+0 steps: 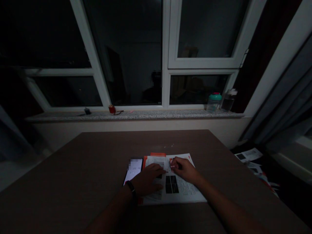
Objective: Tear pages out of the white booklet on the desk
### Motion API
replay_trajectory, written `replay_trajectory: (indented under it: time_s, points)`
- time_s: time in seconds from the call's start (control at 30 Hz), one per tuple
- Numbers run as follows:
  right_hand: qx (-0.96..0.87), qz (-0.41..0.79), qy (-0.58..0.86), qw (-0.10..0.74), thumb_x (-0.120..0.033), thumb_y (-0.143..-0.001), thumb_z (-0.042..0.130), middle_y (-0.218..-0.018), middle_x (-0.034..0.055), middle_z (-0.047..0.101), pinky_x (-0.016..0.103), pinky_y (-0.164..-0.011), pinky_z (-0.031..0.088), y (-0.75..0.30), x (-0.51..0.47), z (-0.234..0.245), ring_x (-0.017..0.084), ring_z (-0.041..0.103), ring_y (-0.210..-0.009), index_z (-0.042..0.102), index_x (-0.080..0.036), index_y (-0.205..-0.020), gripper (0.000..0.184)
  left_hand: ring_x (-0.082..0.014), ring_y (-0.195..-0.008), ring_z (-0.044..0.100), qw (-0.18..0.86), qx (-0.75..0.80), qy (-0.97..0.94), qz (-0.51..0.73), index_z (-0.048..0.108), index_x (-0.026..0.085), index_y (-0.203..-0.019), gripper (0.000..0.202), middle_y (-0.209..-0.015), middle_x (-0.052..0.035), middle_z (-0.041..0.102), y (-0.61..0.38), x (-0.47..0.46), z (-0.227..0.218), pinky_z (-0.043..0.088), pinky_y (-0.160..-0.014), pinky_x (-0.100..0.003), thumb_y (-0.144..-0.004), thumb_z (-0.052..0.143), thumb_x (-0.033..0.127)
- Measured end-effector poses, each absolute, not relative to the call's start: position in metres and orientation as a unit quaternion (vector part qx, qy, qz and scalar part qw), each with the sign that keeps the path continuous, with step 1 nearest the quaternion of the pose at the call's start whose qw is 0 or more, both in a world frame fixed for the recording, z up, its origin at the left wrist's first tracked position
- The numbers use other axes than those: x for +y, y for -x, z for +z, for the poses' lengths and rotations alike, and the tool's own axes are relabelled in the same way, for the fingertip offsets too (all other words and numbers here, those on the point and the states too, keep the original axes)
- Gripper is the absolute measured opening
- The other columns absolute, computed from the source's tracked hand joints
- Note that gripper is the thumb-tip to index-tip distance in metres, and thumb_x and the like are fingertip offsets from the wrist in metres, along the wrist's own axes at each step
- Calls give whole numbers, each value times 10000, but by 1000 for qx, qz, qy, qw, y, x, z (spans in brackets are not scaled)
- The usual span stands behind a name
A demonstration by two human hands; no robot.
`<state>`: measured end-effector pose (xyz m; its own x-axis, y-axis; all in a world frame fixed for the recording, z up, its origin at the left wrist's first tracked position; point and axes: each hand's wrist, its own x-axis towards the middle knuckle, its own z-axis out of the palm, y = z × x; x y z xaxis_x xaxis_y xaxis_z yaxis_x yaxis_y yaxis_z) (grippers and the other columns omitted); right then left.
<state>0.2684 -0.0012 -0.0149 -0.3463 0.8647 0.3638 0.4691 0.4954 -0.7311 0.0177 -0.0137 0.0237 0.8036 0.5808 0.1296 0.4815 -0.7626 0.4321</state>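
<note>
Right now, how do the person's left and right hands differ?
The left hand lies flat on the printed papers, while the right hand curls, fingertips down. The left wears a dark wristband; the right shows none. The left sits beside a lit phone; the right is farther from it. Both are bare and on the same papers.

Smartphone (133, 170) (lit) left of the papers (192, 195)

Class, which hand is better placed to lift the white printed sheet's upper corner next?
Probably the right hand: its fingertips touch the white printed sheet near its top, while the left hand lies flat beside the lit black smartphone.
</note>
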Motion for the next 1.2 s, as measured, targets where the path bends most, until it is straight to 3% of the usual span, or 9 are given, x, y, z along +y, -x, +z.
replay_trajectory:
  time_s: [0.33,0.5,0.63,0.97,1.2]
  points:
    - [-781,278,420,370,-169,-814,557,-696,-26,573,205,-578,369,-266,-2,-13,115,491,-612,565,-190,-820,23,-312,-1329,358,191,253,-941,123,430,246,-1384,682,-1446,-106,406,-17,-13,11,282,-1100,-478,-786,735,367]
    - [-782,299,409,364,-156,-823,531,-717,-23,589,207,-597,376,-265,-2,-12,123,524,-644,563,-191,-853,56,-300,-1326,369,180,257,-941,127,441,248,-1379,664,-1445,-93,418,-18,-14,7,286,-1105,-468,-800,726,403]
    - [-789,300,401,355,-152,-824,531,-745,-19,598,210,-625,391,-265,-2,-13,127,545,-665,567,-195,-857,65,-283,-1305,393,168,276,-936,136,431,249,-1379,596,-1427,-93,439,-20,-16,8,308,-1092,-459,-847,682,346]
    - [-811,265,400,334,-124,-854,473,-843,14,635,239,-707,422,-266,-4,-10,153,581,-772,572,-198,-869,124,-297,-1218,453,171,288,-934,123,482,241,-1337,621,-1352,-98,471,-21,-16,20,369,-1040,-433,-776,735,327]
    - [-855,260,371,252,-117,-817,518,-747,-14,597,207,-606,384,-262,-15,-4,126,541,-654,604,-202,-898,145,-268,-1119,515,211,252,-939,98,538,251,-1254,495,-1237,-71,535,-19,-19,38,417,-967,-378,-793,703,321]
